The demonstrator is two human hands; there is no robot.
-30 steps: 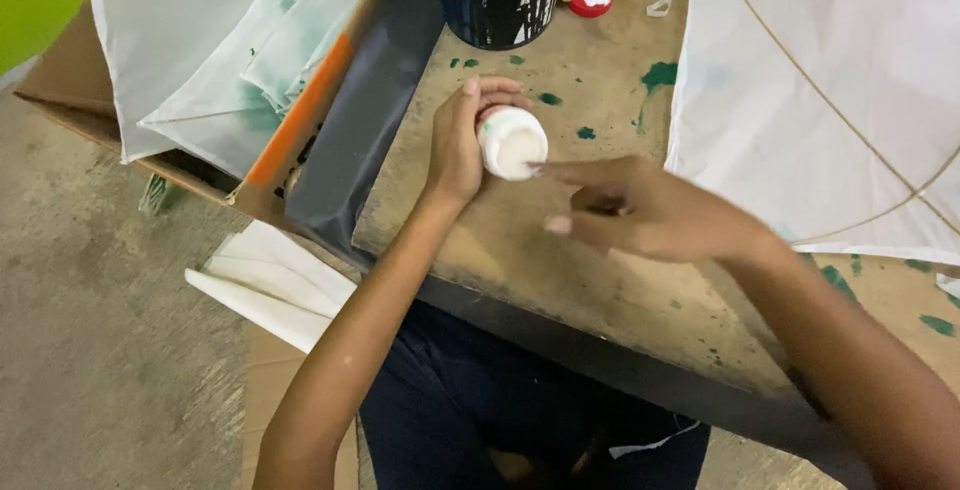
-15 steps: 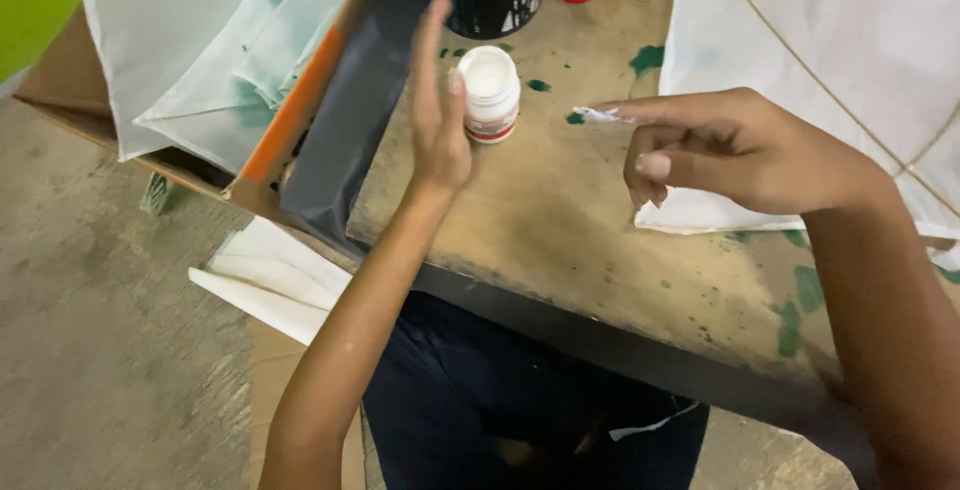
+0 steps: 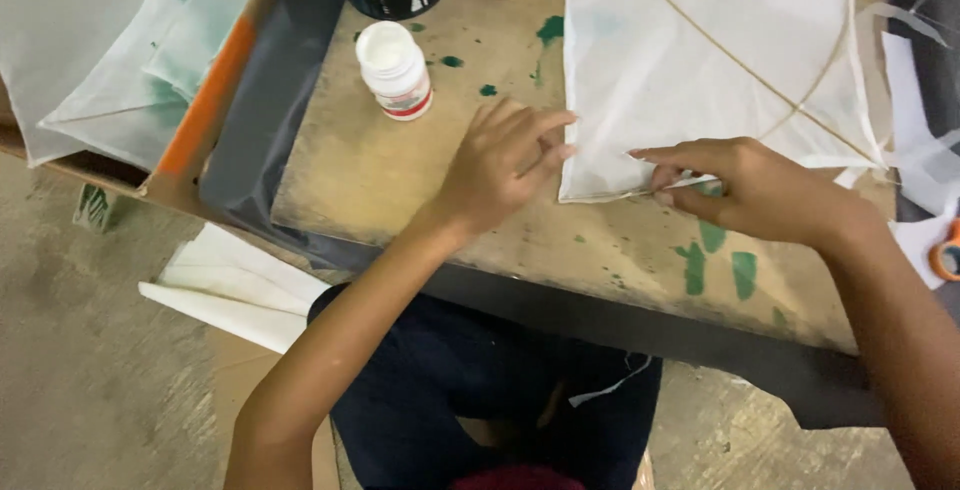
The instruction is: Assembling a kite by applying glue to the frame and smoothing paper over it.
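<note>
Centrally, left hand (image 3: 505, 165) flat, open on white paper kite (image 3: 700, 60), right hand (image 3: 745, 190) pinching its edge, white glue bottle (image 3: 395, 70) nearby

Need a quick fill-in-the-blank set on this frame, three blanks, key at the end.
1. The left hand presses the near corner of the thin white ____ kite sheet.
2. The small white plastic bottle stands upright on the ____-spattered wooden board.
3. The right hand pinches the sheet's near ____.

Missing words: paper; green; edge
</note>
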